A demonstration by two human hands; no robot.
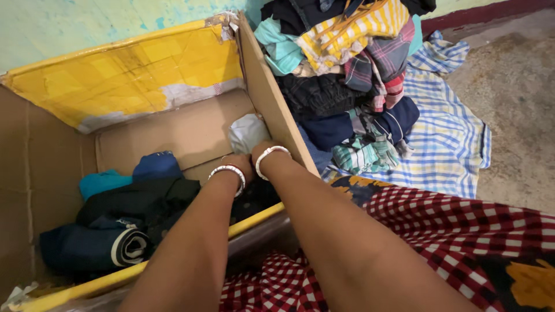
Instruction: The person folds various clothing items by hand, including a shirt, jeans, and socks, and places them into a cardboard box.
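While both forearms reach down into the cardboard box (pixel 191 130), the head view shows the left hand (pixel 238 163) and the right hand (pixel 261 151) side by side, almost touching, at about 12 o'clock from the person's lap. Each wrist carries a white bangle (pixel 229 171). The fingers are hidden behind the wrists and down among the cloth, so I cannot tell whether either hand is spread or clamped on anything. Just beyond the hands, at 12 o'clock, a white cloth (pixel 247 132) lies against the right wall of the box. At 9 o'clock from the hands, a black garment (pixel 141 205) lies in the box, with a blue garment (pixel 156 166) and a teal garment (pixel 99 182) behind it at 10 o'clock. At 8 o'clock, a rolled navy garment (pixel 92 248) with a striped edge rests near the front wall. The inner flap of the box is lined with yellow tape (pixel 133 72). Outside the box, at 2 o'clock, a heap of mixed clothes (pixel 347 69) sits on a blue checked sheet (pixel 445 144) spread on the floor (pixel 514 98). At 5 o'clock, red checked fabric (pixel 462 231) covers the person's lap.
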